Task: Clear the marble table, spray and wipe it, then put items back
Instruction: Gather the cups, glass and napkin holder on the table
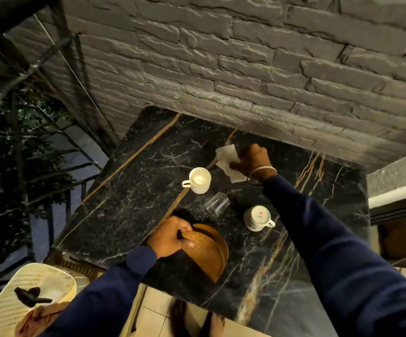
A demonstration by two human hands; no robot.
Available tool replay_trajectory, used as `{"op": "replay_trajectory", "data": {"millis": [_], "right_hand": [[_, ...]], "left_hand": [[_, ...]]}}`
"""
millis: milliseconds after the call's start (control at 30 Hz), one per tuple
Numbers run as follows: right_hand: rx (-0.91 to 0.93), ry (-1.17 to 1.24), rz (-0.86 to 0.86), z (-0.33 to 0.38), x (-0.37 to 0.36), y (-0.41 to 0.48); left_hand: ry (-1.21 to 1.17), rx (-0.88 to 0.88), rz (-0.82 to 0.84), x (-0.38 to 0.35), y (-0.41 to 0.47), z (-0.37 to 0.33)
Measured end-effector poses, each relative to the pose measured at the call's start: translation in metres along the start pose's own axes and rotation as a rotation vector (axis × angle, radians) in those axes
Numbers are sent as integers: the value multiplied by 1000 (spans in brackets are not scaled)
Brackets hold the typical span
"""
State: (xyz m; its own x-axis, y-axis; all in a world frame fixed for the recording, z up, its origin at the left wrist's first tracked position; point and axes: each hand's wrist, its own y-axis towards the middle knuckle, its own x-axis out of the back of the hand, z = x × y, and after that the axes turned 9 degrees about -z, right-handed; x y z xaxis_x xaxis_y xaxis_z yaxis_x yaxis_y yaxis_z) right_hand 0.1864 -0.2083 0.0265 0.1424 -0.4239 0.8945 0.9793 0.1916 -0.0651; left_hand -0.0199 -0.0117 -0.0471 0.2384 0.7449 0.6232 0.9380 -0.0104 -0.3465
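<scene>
The black marble table (129, 198) with gold veins stands against a grey stone wall. My left hand (170, 235) grips brown wooden plates (208, 254), tilted on edge above the table's near side. My right hand (253, 161) is closed on a white paper napkin (227, 158) at the table's far side. A white cup (199, 180) stands upright in the middle. A clear glass (217, 203) stands just below it. A second white cup (258, 217) sits upside down to the right.
The grey stone wall (245, 69) borders the table's far edge. A cream perforated chair or tray (22, 300) with a dark object on it is at the lower left. Dark railing and foliage are to the left. Tiled floor shows below the table.
</scene>
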Motion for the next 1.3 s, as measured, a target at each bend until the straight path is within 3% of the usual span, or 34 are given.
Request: {"op": "replay_trajectory", "data": {"millis": [167,267,500,800,1067,1300], "right_hand": [[18,133,65,8,34,-29],[21,162,174,11,38,-45],[255,21,391,18,-2,-97],[456,-417,370,32,-54,-141],[345,-206,142,28,-63,-140],[452,-356,246,38,-70,-147]], "left_hand": [[-68,53,-283,-4,-5,8],[-107,56,-305,-8,-8,7],[-137,92,-321,-22,-17,14],[-144,59,-356,-24,-23,18],[-141,58,-332,-21,-27,24],[-146,8,-363,-22,-22,24]]}}
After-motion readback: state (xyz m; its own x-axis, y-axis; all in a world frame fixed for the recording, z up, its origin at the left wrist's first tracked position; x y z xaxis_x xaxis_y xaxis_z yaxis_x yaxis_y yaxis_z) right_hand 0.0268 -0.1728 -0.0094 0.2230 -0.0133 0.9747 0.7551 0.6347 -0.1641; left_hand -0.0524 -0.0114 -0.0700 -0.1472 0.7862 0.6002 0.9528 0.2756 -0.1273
